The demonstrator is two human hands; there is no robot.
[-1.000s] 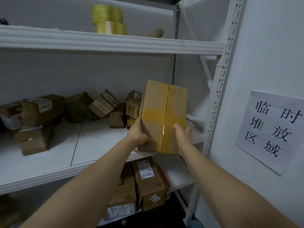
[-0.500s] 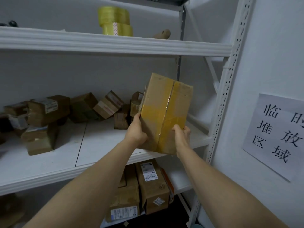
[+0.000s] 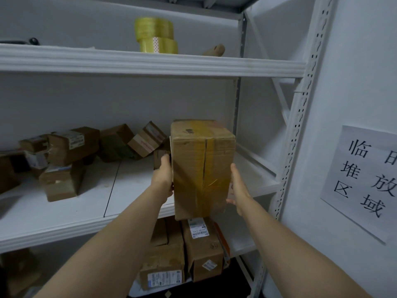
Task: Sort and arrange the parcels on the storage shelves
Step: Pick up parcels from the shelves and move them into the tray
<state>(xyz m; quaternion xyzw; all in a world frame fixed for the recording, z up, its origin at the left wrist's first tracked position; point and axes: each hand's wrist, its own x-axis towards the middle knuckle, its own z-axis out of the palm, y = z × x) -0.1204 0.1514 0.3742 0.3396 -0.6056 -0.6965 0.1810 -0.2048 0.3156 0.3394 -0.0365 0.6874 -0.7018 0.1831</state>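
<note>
A tall cardboard parcel [image 3: 202, 168] with yellowish tape down its front is held upright between both hands, at the right end of the middle shelf [image 3: 64, 224], its bottom just past the shelf's front edge. My left hand [image 3: 163, 179] presses its left side and my right hand [image 3: 237, 188] presses its right side. Several smaller parcels [image 3: 73, 145] lie jumbled along the back left of the same shelf. More labelled parcels [image 3: 202, 248] stand on the lower shelf beneath the held parcel.
The upper shelf [image 3: 150, 65] carries two stacked rolls of yellow tape [image 3: 156, 36] and a cardboard tube [image 3: 214, 50]. A perforated white upright [image 3: 300, 117] bounds the shelves on the right. A paper sign [image 3: 365, 179] with characters hangs on the right wall.
The parcel has been turned from tilted to upright, a different face now toward me. Both hands have shifted from its lower edge to its two sides.
</note>
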